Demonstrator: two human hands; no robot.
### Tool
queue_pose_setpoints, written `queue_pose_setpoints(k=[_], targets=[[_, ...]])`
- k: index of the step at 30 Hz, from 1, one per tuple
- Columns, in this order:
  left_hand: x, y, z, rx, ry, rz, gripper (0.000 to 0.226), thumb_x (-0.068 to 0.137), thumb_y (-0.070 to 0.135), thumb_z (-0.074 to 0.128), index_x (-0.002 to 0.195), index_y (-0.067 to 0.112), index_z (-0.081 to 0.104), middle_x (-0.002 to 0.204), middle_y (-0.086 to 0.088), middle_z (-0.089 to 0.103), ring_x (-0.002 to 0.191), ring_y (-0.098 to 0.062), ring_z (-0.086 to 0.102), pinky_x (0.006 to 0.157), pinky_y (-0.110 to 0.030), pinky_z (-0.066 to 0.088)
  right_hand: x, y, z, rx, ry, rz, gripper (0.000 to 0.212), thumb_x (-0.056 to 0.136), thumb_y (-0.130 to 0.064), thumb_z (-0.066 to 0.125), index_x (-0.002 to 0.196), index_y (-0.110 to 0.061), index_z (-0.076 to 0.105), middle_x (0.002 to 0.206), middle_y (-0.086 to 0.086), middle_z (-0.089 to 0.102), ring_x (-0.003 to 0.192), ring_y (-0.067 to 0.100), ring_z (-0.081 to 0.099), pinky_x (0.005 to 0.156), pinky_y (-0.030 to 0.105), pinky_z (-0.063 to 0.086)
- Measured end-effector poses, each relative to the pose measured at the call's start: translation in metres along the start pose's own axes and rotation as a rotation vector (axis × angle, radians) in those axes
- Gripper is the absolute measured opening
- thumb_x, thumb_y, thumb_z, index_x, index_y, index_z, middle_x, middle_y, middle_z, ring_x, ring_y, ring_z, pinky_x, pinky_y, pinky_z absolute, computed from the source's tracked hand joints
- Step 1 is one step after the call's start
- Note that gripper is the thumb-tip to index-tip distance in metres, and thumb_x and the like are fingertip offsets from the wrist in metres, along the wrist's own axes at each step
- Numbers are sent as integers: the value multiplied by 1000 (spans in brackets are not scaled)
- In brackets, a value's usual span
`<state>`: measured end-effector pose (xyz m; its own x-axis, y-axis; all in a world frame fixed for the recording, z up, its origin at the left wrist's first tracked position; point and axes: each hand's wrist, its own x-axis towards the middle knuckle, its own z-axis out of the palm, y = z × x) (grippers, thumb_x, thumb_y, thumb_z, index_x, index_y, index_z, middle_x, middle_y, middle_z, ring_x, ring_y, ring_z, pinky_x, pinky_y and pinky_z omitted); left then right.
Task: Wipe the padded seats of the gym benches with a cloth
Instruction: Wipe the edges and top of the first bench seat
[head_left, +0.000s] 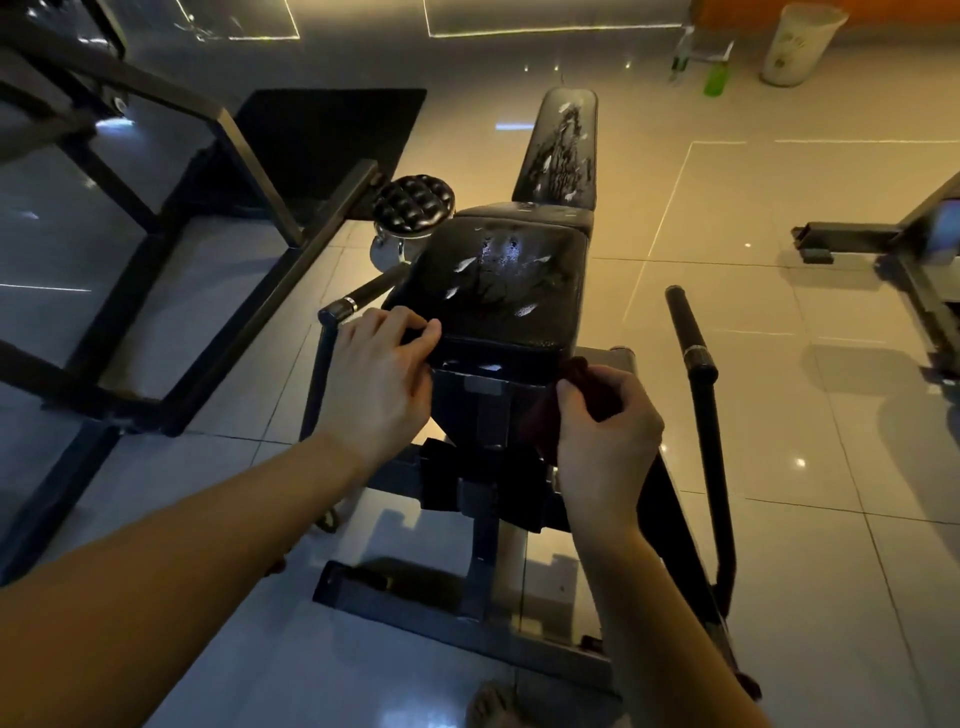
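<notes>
A black gym bench stands in front of me, its worn padded seat (498, 291) cracked with white patches. Its torn backrest (558, 150) rises beyond the seat. My left hand (382, 374) grips the seat's near left corner, fingers curled over the edge. My right hand (605, 431) holds a dark red cloth (582, 384) bunched just below the seat's near right corner. Most of the cloth is hidden by my fingers and the dim light.
Two black handle bars flank the seat, one on the left (363, 296) and one on the right (691, 338). A round tufted stool (413, 205) stands at the left. A dark machine frame (171, 218) fills the left side. Another bench (914, 244) and a white bin (795, 44) lie farther off.
</notes>
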<state>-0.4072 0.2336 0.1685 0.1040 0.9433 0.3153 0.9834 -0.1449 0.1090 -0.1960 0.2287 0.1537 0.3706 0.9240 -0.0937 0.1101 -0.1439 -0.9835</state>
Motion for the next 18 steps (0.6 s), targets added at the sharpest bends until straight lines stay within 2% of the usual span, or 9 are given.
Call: queue_pose_setpoints(k=[3, 7, 9, 11, 14, 18], targets=[[0, -4, 1, -26, 19, 19, 46, 90, 14, 66, 136, 12, 63, 124, -7, 59, 116, -27, 48, 98, -45, 41, 3, -2, 5, -4, 74, -39, 23, 93, -22, 72, 113, -31, 67, 102, -23, 62, 99, -2, 59, 84, 14, 46], [1, -19, 4, -44, 47, 123, 43, 93, 18, 63, 135, 11, 63, 121, -9, 61, 112, -29, 50, 94, -45, 42, 0, 0, 23, -10, 175, -55, 22, 93, -24, 72, 112, -34, 68, 106, -17, 66, 105, 4, 62, 95, 29, 54], [4, -32, 7, -63, 55, 191, 45, 92, 23, 59, 135, 11, 63, 119, -10, 60, 109, -30, 49, 91, -43, 40, -5, 1, 34, -4, 247, -49, 21, 93, -26, 71, 106, -41, 65, 104, -18, 67, 105, 5, 63, 96, 34, 56], [11, -42, 8, -104, 49, 277, 48, 91, 27, 61, 136, 10, 62, 119, -11, 59, 109, -30, 48, 92, -44, 38, -6, 1, 45, -13, 357, -63, 17, 93, -28, 71, 106, -38, 66, 105, -14, 69, 104, 8, 65, 94, 38, 57], [19, -63, 6, -90, 36, 408, 53, 91, 32, 65, 139, 9, 59, 124, -12, 58, 116, -31, 49, 101, -46, 34, -15, 1, 66, -35, 524, -69, 19, 93, -29, 70, 111, -25, 70, 106, -8, 69, 103, 8, 65, 93, 33, 58], [25, -94, 10, -66, 57, 433, 58, 90, 38, 64, 138, 5, 60, 127, -15, 60, 118, -37, 54, 100, -53, 37, -35, 9, 100, -34, 630, -101, 22, 94, -27, 69, 113, -16, 71, 105, -5, 67, 100, 6, 63, 88, 22, 54]])
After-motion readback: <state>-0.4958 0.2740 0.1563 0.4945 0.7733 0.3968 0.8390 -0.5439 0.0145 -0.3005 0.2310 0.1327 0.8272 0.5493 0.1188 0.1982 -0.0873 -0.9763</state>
